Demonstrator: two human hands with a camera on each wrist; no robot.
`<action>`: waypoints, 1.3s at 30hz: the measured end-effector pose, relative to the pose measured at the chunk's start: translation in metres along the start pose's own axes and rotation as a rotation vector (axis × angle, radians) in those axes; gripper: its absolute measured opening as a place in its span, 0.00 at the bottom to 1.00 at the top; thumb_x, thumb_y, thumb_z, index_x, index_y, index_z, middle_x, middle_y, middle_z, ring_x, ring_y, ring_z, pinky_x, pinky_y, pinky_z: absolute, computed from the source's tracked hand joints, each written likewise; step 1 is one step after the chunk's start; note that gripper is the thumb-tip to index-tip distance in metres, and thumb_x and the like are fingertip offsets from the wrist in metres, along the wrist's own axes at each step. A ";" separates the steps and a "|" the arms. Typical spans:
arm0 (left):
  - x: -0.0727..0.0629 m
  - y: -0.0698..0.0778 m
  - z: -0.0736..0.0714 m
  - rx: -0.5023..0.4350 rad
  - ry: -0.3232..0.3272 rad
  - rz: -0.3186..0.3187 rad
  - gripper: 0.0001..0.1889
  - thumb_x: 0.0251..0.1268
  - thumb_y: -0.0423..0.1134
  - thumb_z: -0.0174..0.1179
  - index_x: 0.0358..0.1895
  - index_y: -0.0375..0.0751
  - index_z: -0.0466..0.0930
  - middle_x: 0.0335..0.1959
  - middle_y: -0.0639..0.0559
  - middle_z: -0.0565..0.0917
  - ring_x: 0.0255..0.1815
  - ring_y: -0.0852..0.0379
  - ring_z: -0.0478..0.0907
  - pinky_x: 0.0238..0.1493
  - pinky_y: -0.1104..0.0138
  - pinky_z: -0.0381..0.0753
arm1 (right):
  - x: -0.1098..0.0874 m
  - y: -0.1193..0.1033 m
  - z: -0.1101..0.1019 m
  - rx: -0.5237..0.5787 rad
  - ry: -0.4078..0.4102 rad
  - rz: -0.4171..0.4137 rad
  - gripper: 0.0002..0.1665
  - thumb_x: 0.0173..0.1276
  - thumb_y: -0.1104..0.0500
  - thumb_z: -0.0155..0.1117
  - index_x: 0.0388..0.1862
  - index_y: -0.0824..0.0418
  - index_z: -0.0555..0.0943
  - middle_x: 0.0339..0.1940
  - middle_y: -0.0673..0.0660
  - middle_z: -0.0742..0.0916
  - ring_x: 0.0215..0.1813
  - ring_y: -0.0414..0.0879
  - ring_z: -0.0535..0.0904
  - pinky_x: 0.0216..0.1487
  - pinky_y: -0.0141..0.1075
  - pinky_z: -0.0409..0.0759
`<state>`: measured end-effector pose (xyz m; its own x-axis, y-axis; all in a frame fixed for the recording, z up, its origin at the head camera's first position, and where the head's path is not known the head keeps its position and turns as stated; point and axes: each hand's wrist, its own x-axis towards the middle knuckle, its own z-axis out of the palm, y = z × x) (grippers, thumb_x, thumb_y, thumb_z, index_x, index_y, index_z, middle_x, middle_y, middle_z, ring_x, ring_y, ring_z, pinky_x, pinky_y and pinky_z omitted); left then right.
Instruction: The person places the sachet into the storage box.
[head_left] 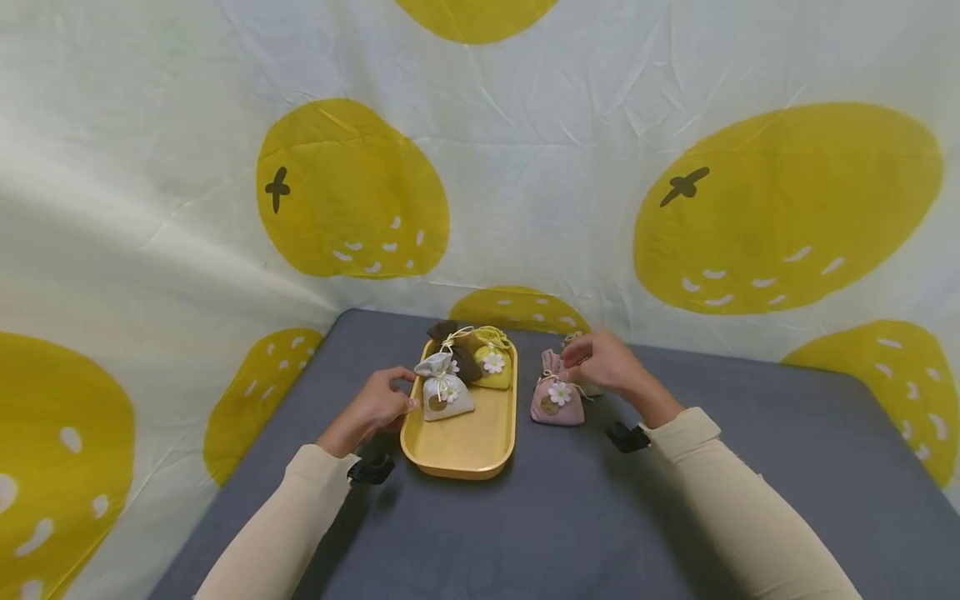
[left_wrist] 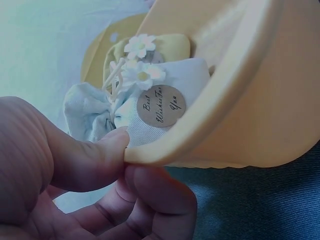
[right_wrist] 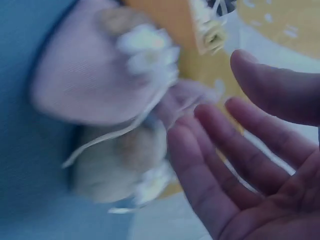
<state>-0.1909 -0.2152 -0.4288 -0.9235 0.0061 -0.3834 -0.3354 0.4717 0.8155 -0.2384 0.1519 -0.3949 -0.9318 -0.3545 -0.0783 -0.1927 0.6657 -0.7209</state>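
Observation:
My left hand (head_left: 381,400) pinches the left rim of a yellow tray (head_left: 459,454) between thumb and fingers, as the left wrist view shows closely. Inside the tray lie a pale grey drawstring pouch (head_left: 446,398) with a white flower and a round "Best Wishes For You" label, a dark brown pouch (head_left: 467,365) and a yellow pouch (head_left: 492,367). To the tray's right, a pink pouch (head_left: 557,402) sits on the table. My right hand (head_left: 600,360) is beside its gathered top, fingers extended and apart from the thumb. A beige pouch (right_wrist: 110,162), mostly hidden in the head view, lies beside the pink one.
A dark grey cloth covers the table (head_left: 570,517). Behind and to the left hangs a white curtain (head_left: 525,208) printed with large yellow fruit, meeting the table's back edge. Dark wrist cameras (head_left: 628,437) sit below both sleeves.

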 end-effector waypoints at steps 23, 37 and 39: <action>0.003 -0.002 -0.001 -0.011 -0.010 0.019 0.26 0.69 0.24 0.60 0.69 0.36 0.73 0.25 0.47 0.76 0.21 0.56 0.72 0.23 0.66 0.77 | -0.015 0.052 0.061 0.059 0.254 0.096 0.20 0.50 0.70 0.74 0.44 0.62 0.85 0.31 0.59 0.90 0.34 0.47 0.82 0.35 0.37 0.77; 0.004 0.000 -0.004 0.007 -0.022 0.015 0.27 0.69 0.24 0.60 0.71 0.37 0.71 0.34 0.39 0.80 0.23 0.55 0.74 0.26 0.65 0.79 | -0.025 0.043 0.046 0.224 0.387 0.085 0.20 0.52 0.72 0.76 0.46 0.68 0.89 0.27 0.59 0.89 0.28 0.41 0.78 0.28 0.33 0.77; 0.003 -0.001 -0.003 0.012 -0.024 0.016 0.26 0.69 0.24 0.60 0.70 0.37 0.71 0.32 0.40 0.80 0.22 0.55 0.74 0.25 0.65 0.79 | -0.028 0.040 0.042 0.240 0.405 0.080 0.20 0.52 0.73 0.76 0.47 0.69 0.88 0.25 0.58 0.88 0.27 0.40 0.78 0.27 0.32 0.77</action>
<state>-0.1942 -0.2187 -0.4295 -0.9240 0.0346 -0.3807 -0.3183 0.4820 0.8163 -0.2071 0.1605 -0.4508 -0.9949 0.0081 0.1007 -0.0836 0.4932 -0.8659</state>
